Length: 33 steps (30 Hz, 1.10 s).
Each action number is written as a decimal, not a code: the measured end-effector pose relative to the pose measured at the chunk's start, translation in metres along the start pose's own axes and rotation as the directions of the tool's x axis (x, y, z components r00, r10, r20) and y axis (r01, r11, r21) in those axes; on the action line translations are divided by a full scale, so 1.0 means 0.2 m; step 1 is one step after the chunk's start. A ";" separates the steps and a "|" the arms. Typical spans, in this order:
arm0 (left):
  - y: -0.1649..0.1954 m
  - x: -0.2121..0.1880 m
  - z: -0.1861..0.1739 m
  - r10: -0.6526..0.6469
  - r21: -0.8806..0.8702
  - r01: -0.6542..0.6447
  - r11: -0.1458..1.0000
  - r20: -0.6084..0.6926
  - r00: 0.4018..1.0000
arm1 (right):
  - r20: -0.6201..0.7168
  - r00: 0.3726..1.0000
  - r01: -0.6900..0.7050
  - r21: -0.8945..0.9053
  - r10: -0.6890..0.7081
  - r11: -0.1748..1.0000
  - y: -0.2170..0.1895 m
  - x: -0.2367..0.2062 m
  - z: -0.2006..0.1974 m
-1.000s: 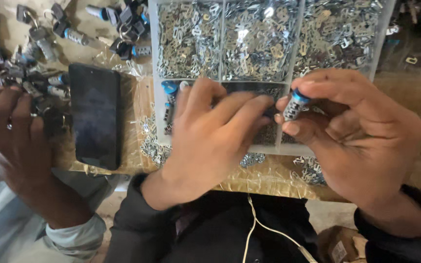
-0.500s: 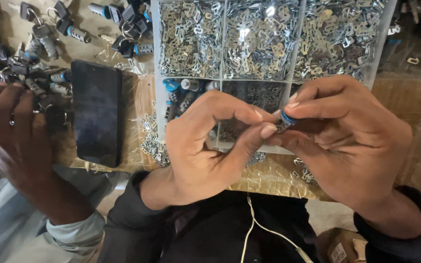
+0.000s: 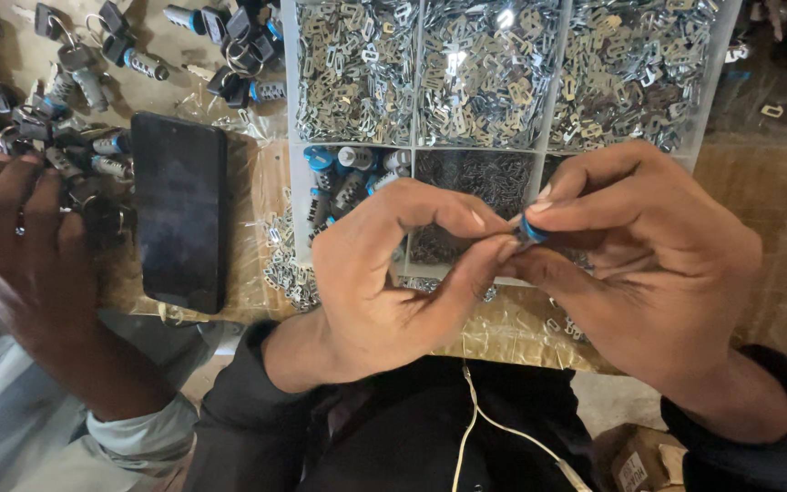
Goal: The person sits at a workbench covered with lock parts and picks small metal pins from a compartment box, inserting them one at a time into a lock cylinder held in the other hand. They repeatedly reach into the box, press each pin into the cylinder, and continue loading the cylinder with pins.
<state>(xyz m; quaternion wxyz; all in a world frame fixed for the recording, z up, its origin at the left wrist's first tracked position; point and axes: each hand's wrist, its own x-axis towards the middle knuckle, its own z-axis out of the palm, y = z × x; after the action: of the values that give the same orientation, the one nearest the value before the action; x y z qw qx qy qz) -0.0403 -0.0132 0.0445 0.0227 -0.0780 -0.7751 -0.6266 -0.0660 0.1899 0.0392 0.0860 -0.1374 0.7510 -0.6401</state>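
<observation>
Pinching the small blue-capped lock cylinder (image 3: 530, 228) between both hands — your left hand (image 3: 393, 273) and right hand (image 3: 649, 264) hold it above the compartment tray (image 3: 291, 118) — you look mid-assembly; more cylinders (image 3: 343, 178) wait.

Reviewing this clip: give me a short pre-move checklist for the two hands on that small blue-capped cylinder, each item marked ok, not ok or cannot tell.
1. Blue-capped cylinder pinched by both hands: ok; right hand and left hand meet on it at the fingertips.
2. Part visible enough to inspect: not ok; only the blue end shows, fingers cover the rest.
3. Any small plate seated in it: cannot tell.
4. Compartment tray within reach: ok; it lies directly behind the hands.
5. Other person's hand apart from the work: ok; it rests over the loose cylinders far left, beyond the black phone.
</observation>
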 end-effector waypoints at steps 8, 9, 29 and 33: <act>0.00 0.01 -0.03 -0.051 -0.103 0.058 0.993 0.066 0.997 | 0.020 1.000 -0.002 0.016 0.001 1.000 -0.01 0.01 0.00; -0.01 0.00 -0.03 -0.074 -0.121 0.082 0.989 0.067 0.995 | 0.019 1.000 0.003 0.015 -0.003 1.000 -0.01 0.01 0.00; 0.02 0.11 -0.05 0.151 0.453 -0.205 0.868 0.152 0.977 | -0.056 0.998 -0.014 -0.183 0.004 0.983 -0.07 0.04 0.00; 0.04 0.07 -0.05 -0.020 0.273 0.009 0.962 0.037 0.999 | -0.069 0.996 -0.063 -0.082 0.057 0.995 -0.07 0.04 0.01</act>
<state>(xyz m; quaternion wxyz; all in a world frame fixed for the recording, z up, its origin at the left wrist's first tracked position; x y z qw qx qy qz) -0.0533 -0.0203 0.0560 0.0134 -0.0811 -0.8548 -0.5124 -0.0712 0.1836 0.0534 0.0745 -0.0969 0.7834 -0.6094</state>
